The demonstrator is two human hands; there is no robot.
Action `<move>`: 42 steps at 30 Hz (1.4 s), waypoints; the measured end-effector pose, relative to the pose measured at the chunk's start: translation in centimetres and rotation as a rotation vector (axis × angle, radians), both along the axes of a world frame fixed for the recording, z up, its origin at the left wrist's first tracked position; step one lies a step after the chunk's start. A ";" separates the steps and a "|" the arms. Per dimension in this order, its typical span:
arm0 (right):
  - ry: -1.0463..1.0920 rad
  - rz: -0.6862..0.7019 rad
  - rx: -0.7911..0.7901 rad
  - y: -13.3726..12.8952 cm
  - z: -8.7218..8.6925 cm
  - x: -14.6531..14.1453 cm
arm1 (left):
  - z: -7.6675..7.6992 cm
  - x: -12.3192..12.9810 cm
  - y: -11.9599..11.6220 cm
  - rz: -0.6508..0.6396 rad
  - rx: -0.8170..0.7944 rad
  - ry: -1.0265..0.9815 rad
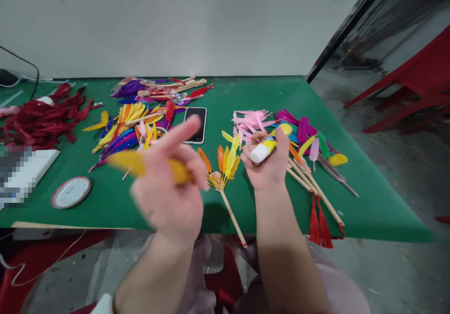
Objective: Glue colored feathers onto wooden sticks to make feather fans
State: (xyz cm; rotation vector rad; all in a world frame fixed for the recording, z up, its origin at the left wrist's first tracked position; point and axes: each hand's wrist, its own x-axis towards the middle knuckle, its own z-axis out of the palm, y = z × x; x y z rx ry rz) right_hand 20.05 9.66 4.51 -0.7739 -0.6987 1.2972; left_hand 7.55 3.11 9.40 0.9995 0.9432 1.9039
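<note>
My left hand is raised over the front of the table, blurred, with a yellow-orange feather held across its fingers and the index finger stretched out. Wrapped in my right hand is a yellow glue bottle with a white end pointing down to the left. Between the hands a wooden stick lies on the table, with a fan of yellow and orange feathers at its top. Its lower end reaches past the table's front edge.
The green table bears feather piles, a phone, pink feathers, dark red strips and a round dish. Sticks with red tassels lie at the right. A red chair stands beyond.
</note>
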 end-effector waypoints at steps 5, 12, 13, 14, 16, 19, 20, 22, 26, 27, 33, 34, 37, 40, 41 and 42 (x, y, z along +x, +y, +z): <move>0.165 -0.019 -0.074 0.0 -0.7 0.3 | -3.7 1.2 3.6 -0.165 -0.111 -0.036; 0.184 0.011 -0.056 -0.3 -1.5 -0.2 | -5.6 1.4 5.0 -0.234 -0.132 -0.029; 0.190 0.007 -0.054 -0.2 -1.6 -0.3 | -5.7 1.4 5.1 -0.238 -0.126 -0.014; 0.195 0.003 -0.059 -0.2 -1.7 -0.4 | -5.9 1.4 5.1 -0.238 -0.119 -0.002; 0.204 0.005 -0.078 -0.2 -1.9 -0.5 | -6.0 1.5 5.1 -0.234 -0.114 0.012; 0.218 0.024 -0.113 -0.2 -2.0 -0.6 | -5.9 1.7 5.1 -0.223 -0.134 0.018; 0.222 0.031 -0.121 -0.2 -2.1 -0.6 | -5.8 1.7 5.0 -0.219 -0.142 0.019; 0.227 0.042 -0.129 -0.2 -2.1 -0.7 | -5.6 1.8 5.0 -0.212 -0.151 0.019; 0.240 0.056 -0.126 -0.2 -2.0 -0.7 | -5.7 1.8 5.0 -0.184 -0.181 0.040; 0.243 0.062 -0.128 -0.2 -1.9 -0.7 | -5.7 1.8 5.1 -0.169 -0.185 0.055; 0.270 0.099 -0.128 -0.3 -1.7 -0.9 | -5.7 1.7 4.8 -0.127 -0.072 0.148; 0.279 0.102 -0.132 -0.3 -1.7 -0.9 | -5.6 1.7 4.7 -0.121 -0.037 0.186; 0.320 0.125 -0.156 -0.2 -1.7 -0.8 | -5.5 1.7 4.4 -0.072 0.067 0.328; 0.383 0.177 -0.173 -0.1 -1.7 -0.6 | -5.6 1.9 4.3 -0.040 0.094 0.336; 0.407 0.198 -0.177 -0.1 -1.7 -0.5 | -5.6 2.0 4.2 -0.041 0.084 0.296; 0.428 0.217 -0.180 -0.2 -1.7 -0.5 | -5.7 2.2 4.2 -0.043 0.069 0.245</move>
